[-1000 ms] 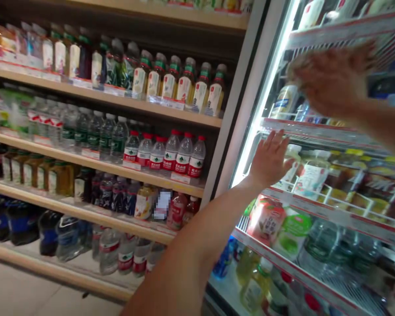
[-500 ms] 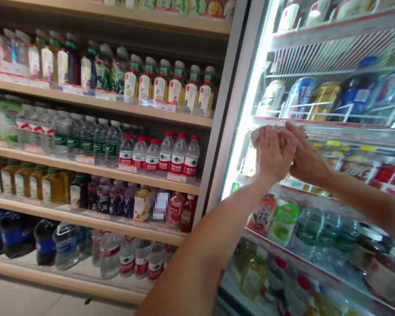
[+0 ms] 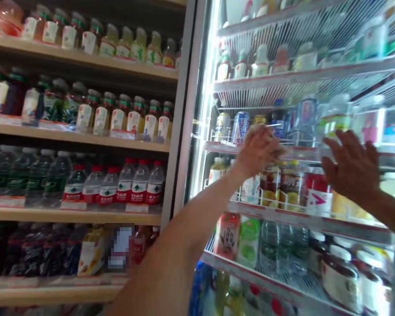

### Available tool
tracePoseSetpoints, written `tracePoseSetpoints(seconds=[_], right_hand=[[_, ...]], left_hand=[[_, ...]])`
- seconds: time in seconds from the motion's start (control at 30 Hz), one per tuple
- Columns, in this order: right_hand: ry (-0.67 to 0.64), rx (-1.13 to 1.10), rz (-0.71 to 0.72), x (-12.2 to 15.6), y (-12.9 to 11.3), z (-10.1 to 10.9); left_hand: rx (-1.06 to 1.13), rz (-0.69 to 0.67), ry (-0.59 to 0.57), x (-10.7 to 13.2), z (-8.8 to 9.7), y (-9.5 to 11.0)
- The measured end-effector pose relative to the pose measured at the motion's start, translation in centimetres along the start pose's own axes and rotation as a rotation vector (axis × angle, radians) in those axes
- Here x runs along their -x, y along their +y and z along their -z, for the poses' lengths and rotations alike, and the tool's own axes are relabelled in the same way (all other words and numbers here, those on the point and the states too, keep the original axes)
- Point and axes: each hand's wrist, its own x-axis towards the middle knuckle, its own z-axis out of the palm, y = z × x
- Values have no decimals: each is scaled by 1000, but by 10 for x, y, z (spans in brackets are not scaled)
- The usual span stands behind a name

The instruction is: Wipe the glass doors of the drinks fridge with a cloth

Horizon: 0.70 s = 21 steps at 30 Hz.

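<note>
My left hand reaches up to the glass front of the lit drinks cooler, level with a shelf of cans. Its fingers are curled around a small pale cloth or tissue, of which only a corner shows. To the right, my right hand is open, fingers spread flat towards the glass in front of bottles with red labels. Both forearms stretch up from the lower edge of the picture.
Inside the cooler, wire shelves hold cans, bottles and jars on several levels. To the left, open wooden shelves carry tea bottles, red-capped water bottles and dark soda bottles. The cooler's grey frame divides the two.
My hands were together on the pale cloth half a second ago. Now they are apart: the left keeps the cloth, the right has moved off to the right, open. My view has swung right and upward.
</note>
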Motion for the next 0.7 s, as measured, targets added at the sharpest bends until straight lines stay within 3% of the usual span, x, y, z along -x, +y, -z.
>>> tracePoseSetpoints(seconds=[0.1, 0.13, 0.2, 0.33, 0.37, 0.4, 0.5, 0.53, 0.57, 0.67, 0.7], right_hand=[[54, 48, 29, -2, 4, -10], [68, 56, 39, -2, 6, -12], [100, 48, 55, -2, 10, -15], [132, -16, 86, 1, 14, -16], [136, -21, 90, 2, 14, -16], [140, -20, 90, 2, 13, -16], [138, 0, 75, 3, 12, -16], [137, 3, 73, 3, 11, -16], [135, 1, 74, 3, 11, -16], [129, -15, 81, 4, 11, -15], [122, -18, 81, 4, 11, -14]], left_hand=[[-79, 634, 260, -8, 12, -53], [-81, 700, 306, -9, 12, -60], [-58, 595, 299, -6, 7, -54], [42, -204, 36, 5, -3, -27], [36, -240, 3, 6, -1, -29], [17, -182, 9, 6, 2, -35], [-57, 223, 170, 0, 8, -52], [-63, 266, 199, -2, 7, -51], [-54, 220, 193, -4, 5, -46], [35, -195, 43, -5, -1, -25], [57, -248, 20, -5, 0, -23]])
